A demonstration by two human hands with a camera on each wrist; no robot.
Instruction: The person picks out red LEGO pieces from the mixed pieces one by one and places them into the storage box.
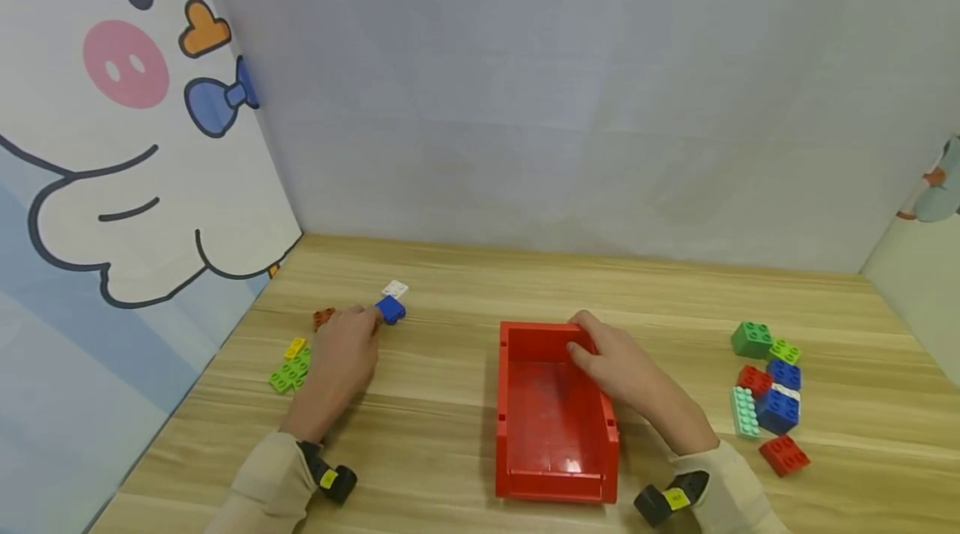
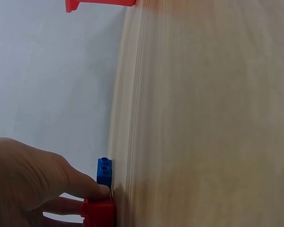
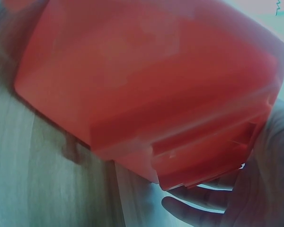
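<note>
My left hand (image 1: 341, 355) is at the left of the table. In the left wrist view its thumb and fingers pinch a red toy building brick (image 2: 99, 215), which the hand hides in the head view. Just beyond the fingertips is a blue brick (image 1: 391, 309), with a flat white brick (image 1: 395, 289) behind it. A red plastic bin (image 1: 503, 426) stands in the middle, its inside facing up. My right hand (image 1: 626, 367) grips its far right corner, the thumb inside and the fingers over the rim. The right wrist view shows the bin's red wall (image 3: 146, 85) close up.
Left of the left hand lie a brown-orange brick (image 1: 323, 317), a small yellow brick (image 1: 295, 348) and lime green bricks (image 1: 283, 377). On the right is a cluster with a green brick (image 1: 752, 340), a blue brick (image 1: 777, 411), a mint brick (image 1: 745, 412) and a red brick (image 1: 784, 455).
</note>
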